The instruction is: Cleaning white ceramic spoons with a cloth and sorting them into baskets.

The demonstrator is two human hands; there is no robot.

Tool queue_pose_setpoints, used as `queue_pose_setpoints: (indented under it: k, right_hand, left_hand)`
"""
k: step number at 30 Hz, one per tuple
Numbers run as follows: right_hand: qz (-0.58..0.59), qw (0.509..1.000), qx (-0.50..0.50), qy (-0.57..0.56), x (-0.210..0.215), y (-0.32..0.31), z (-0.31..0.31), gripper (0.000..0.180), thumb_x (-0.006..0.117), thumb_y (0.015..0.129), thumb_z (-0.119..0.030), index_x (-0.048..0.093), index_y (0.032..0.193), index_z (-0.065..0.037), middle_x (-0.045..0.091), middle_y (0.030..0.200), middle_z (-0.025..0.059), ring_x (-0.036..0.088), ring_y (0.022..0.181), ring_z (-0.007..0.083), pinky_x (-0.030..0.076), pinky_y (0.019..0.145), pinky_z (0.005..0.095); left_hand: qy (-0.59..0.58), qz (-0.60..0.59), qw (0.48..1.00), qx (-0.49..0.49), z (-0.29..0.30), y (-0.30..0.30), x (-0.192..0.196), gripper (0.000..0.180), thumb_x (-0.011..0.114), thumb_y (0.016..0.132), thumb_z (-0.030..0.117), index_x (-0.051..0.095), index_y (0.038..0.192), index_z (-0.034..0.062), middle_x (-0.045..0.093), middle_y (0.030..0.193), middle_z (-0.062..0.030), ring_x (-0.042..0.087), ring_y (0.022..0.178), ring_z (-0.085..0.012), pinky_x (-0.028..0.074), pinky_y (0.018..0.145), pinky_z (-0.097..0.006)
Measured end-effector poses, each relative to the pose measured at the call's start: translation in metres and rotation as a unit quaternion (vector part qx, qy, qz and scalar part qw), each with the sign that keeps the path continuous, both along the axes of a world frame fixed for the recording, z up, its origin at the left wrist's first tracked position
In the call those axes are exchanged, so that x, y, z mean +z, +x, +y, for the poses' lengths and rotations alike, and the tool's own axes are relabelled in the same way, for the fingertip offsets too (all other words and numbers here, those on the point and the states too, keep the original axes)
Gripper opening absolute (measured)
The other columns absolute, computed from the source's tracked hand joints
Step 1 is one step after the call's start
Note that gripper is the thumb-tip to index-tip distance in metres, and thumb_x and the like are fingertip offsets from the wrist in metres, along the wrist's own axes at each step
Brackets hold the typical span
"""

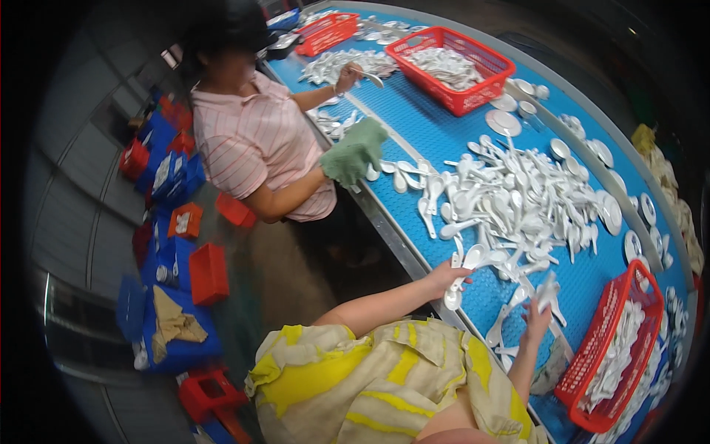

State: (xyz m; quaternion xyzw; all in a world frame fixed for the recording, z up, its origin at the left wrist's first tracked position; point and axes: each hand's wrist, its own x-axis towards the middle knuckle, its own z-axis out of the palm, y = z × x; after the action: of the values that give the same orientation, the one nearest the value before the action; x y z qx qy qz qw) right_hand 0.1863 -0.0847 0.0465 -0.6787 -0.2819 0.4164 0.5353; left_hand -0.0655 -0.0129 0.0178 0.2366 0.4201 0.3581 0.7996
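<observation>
My left hand is closed around white ceramic soup spoons at the near edge of the blue belt. Their bowls stick out past my fingers. To its right, my right hand has its fingers raised and bent around a pale, blurred thing, whose kind I cannot make out. A large loose pile of white spoons lies just beyond both hands. A few more spoons lie on the belt between my hands.
A red basket of spoons stands at right, another red basket farther off. White saucers and cups line the far rail. At left, a co-worker holds a spoon and a green cloth. Behind are red and blue bins.
</observation>
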Motion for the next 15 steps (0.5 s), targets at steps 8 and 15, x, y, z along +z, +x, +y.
queue_pose_setpoints:
  k: [8, 15]
  right_hand:
    - [0.226, 0.959, 0.109, 0.128, 0.024, -0.038, -0.021, 0.052, 0.051, 0.086, -0.011, 0.025, 0.130, -0.007, 0.041, 0.124, 0.0079, 0.044, 0.108, 0.0162, 0.035, 0.091, 0.0289]
    - [0.225, 0.964, 0.040, 0.137, 0.007, 0.017, -0.083, 0.060, 0.053, 0.084, -0.008, 0.020, 0.134, -0.008, 0.039, 0.127, 0.0097, 0.043, 0.112, 0.0198, 0.036, 0.091, 0.0303]
  left_hand:
    - [0.039, -0.068, 0.995, 0.069, -0.040, 0.139, 0.029, 0.040, 0.053, 0.077, 0.013, 0.044, 0.115, 0.0027, 0.054, 0.105, -0.0112, 0.054, 0.090, -0.0205, 0.044, 0.078, -0.031]
    - [0.094, -0.006, 0.995, 0.014, -0.103, 0.202, 0.067, 0.044, 0.054, 0.082, 0.032, 0.047, 0.111, -0.0002, 0.054, 0.104, -0.0127, 0.053, 0.092, -0.0192, 0.043, 0.079, -0.029]
